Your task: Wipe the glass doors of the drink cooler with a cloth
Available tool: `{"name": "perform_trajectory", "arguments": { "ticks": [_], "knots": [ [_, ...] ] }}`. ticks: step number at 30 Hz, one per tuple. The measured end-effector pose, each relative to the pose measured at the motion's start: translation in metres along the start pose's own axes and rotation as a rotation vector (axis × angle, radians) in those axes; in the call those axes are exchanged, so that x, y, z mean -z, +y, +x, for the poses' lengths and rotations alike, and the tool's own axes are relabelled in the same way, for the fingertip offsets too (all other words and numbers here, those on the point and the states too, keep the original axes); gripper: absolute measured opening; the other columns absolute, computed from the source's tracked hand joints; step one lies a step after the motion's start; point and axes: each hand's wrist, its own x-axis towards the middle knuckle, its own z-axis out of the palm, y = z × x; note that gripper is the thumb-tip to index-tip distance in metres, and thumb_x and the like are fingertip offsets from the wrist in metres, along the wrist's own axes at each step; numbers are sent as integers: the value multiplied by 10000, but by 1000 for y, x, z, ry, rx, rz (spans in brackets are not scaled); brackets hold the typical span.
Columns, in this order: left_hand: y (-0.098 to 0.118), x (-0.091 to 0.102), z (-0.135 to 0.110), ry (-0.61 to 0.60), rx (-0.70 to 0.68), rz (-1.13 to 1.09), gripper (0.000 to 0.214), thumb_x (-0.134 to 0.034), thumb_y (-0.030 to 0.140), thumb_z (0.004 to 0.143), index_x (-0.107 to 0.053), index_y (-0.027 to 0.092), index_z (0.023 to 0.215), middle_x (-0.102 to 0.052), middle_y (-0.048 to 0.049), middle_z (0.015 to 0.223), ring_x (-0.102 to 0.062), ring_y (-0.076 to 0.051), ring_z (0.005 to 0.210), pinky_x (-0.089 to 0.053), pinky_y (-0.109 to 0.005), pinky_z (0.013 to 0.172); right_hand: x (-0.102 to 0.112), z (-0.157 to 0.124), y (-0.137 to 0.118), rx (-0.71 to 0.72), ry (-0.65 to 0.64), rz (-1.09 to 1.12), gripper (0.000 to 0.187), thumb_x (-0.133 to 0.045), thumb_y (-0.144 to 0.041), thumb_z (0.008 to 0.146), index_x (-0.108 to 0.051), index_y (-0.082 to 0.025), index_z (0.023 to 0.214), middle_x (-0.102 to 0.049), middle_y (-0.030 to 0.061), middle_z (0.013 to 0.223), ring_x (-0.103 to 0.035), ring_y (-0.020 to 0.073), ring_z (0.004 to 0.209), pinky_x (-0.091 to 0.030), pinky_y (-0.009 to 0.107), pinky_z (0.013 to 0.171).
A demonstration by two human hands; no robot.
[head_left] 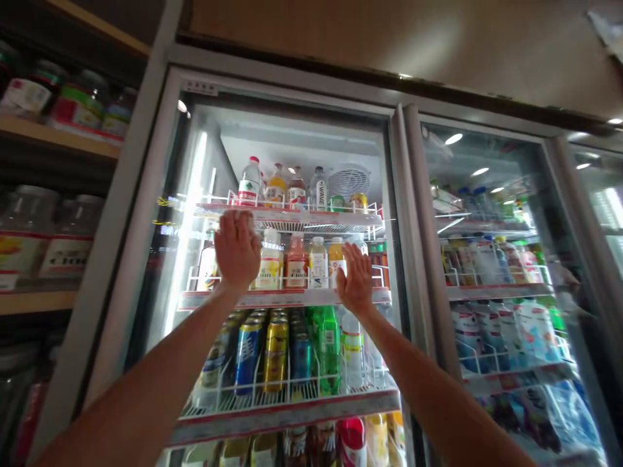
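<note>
In front of me stands a drinks fridge with a closed glass door [302, 123]. My left hand [237, 251] is raised against or just before the glass, near the middle shelf. Its fingers are bent, with a small pale patch at the fingertips that I cannot make out. Farther right, my right hand [355, 279] lies open, palm toward the glass, fingers stretched upward. Between the hands, behind the glass, show a red-orange bottle [296, 261], a pale-labelled bottle [318, 263] and a yellow bottle [336, 256]. Whether either palm touches the pane is hard to tell.
The door's metal frame [413, 246] runs down on the right, beside a second glass-door fridge [487, 155]. Jars [24, 227] stand on wooden shelves [34, 301] at left. Lower down inside the fridge are cans [276, 353] and a green bottle [329, 350].
</note>
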Motion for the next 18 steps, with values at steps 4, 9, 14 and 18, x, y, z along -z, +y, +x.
{"name": "perform_trajectory", "arguments": {
  "ticks": [4, 9, 14, 18],
  "knots": [
    [30, -13, -19, -75, -409, -13, 499, -327, 265, 914, -302, 228, 1411, -323, -71, 1484, -248, -212, 1387, -271, -422, 1098, 0, 0, 1, 19, 30, 4, 425, -331, -240, 915, -394, -163, 1328, -519, 120, 1328, -381, 220, 1316, -316, 453, 1054],
    [21, -12, -14, 25, -176, 10, 497, -318, 268, 918, -315, 199, 1410, -327, -112, 1475, -272, -245, 1376, -226, -490, 1109, 0, -1, 1, 5, 26, 12, 442, -325, -237, 910, -383, -164, 1341, -507, 122, 1339, -366, 219, 1325, -314, 455, 1058],
    [33, -17, -22, -58, -273, -35, 522, -332, 274, 912, -283, 200, 1426, -275, -101, 1501, -207, -250, 1399, -231, -467, 1115, 1, 0, -1, -12, 15, 26, 441, -329, -238, 907, -381, -180, 1342, -507, 110, 1339, -369, 211, 1323, -314, 452, 1063],
    [36, -16, -25, -115, -422, -38, 489, -323, 288, 923, -309, 253, 1411, -331, -50, 1481, -261, -205, 1382, -193, -451, 1133, 2, 0, 0, -13, 44, 31, 412, -328, -223, 911, -415, -154, 1308, -527, 122, 1315, -389, 203, 1308, -324, 431, 1062]
  ]
}}
